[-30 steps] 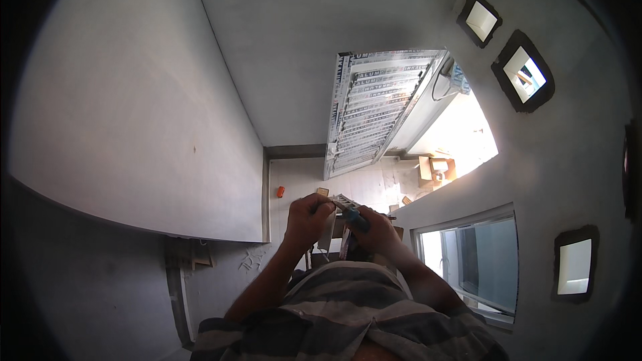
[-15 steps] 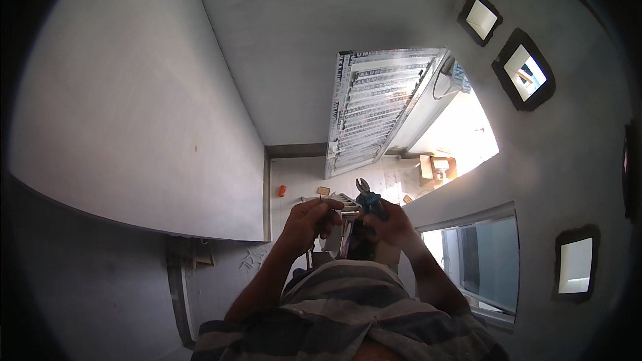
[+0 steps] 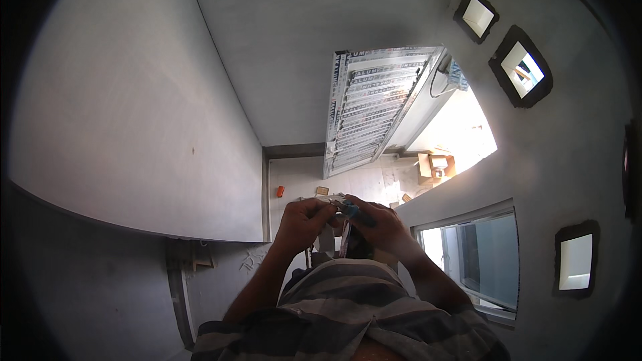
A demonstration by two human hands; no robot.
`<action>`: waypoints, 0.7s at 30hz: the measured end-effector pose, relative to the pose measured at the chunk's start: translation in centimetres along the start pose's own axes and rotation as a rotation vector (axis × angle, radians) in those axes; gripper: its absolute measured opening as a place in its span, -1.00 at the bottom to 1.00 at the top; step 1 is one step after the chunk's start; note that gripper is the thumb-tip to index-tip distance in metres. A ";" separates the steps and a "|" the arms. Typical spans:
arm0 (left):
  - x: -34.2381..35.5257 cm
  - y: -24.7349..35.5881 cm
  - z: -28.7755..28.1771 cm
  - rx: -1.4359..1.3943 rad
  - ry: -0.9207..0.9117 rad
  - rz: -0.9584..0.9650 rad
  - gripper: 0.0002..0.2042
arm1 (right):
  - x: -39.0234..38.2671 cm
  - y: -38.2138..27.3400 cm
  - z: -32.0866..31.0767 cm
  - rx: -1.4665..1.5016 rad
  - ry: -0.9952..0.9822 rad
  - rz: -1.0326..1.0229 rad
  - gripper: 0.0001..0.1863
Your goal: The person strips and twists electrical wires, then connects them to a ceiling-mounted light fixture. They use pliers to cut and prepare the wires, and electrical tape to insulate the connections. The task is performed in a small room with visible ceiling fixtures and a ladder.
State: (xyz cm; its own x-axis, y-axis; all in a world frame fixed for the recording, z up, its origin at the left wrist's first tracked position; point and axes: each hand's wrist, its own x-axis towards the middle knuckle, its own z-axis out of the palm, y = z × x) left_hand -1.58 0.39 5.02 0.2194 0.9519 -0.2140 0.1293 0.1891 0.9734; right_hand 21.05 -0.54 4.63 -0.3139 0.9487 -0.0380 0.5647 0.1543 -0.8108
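My right hand is closed round the blue and dark handles of a pair of cutting pliers. The jaws point left and meet the fingertips of my left hand. That hand is pinched, and what lies between its fingers is too small and too covered to name. Both hands are together in front of my striped shirt. Under them, a pale slatted frame like a stepladder shows in part, mostly hidden by my hands.
A door wrapped in printed film stands ajar ahead, beside a bright doorway. An open cardboard box and a small orange object lie on the floor. To the right is a window; a plain wall runs along the left.
My right hand has moved left and turned the pliers, bringing the jaws from pointing up and apart to the left fingertips. My left hand has barely moved.
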 end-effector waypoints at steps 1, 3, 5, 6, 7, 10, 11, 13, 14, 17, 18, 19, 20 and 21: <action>-0.1 0.2 0.0 0.005 0.004 -0.001 -0.81 | 0.1 0.3 0.2 -0.013 0.014 -0.042 -0.41; 0.0 -0.1 0.0 -0.009 0.003 0.008 -0.81 | 0.2 0.8 0.6 -0.036 0.035 -0.095 -0.41; 0.2 -1.0 -0.1 -0.047 -0.010 0.031 -0.82 | 0.2 1.2 0.9 -0.055 0.048 -0.117 -0.40; 0.1 -0.8 -0.2 -0.028 -0.013 0.019 -0.82 | 0.1 1.4 1.0 -0.102 0.063 -0.139 -0.39; -0.1 -0.3 -0.3 -0.010 -0.016 0.006 -0.82 | 0.0 1.7 1.0 -0.150 0.079 -0.160 -0.39; -0.1 -0.8 -0.5 -0.007 -0.036 -0.008 -0.82 | -0.3 0.9 0.5 -0.245 0.073 -0.140 -0.44; -0.1 -1.2 -0.5 -0.014 -0.044 -0.008 -0.83 | -0.4 0.6 0.3 -0.269 0.062 -0.120 -0.46; 0.0 -1.2 -0.4 -0.034 -0.026 0.052 -0.84 | -0.4 1.9 0.8 -0.213 0.111 -0.125 -0.55; 0.0 -1.2 -0.3 -0.044 -0.016 0.083 -0.84 | -0.4 2.3 1.1 -0.185 0.136 -0.128 -0.60; -0.2 -1.2 0.3 -0.092 0.044 0.096 -0.85 | -0.5 2.4 1.2 -0.092 0.116 -0.087 -0.64; -0.3 -1.2 0.5 -0.095 0.048 0.104 -0.85 | -0.5 2.7 1.3 -0.076 0.120 -0.090 -0.64; -0.3 -1.4 0.6 -0.097 0.051 0.111 -0.86 | -0.5 3.1 1.6 -0.061 0.123 -0.093 -0.63; -0.4 -1.5 0.8 -0.100 0.054 0.118 -0.86 | -0.5 3.4 1.8 -0.045 0.126 -0.096 -0.63; -0.3 -1.6 0.9 -0.091 0.061 0.127 -0.87 | -0.5 3.7 2.1 -0.050 0.130 -0.088 -0.63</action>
State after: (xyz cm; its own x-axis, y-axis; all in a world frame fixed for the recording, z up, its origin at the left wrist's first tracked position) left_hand -0.96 -0.46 3.48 0.1686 0.9819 -0.0865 0.0158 0.0851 0.9962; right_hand 21.69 -0.99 0.48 -0.2642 0.9582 0.1099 0.5777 0.2485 -0.7775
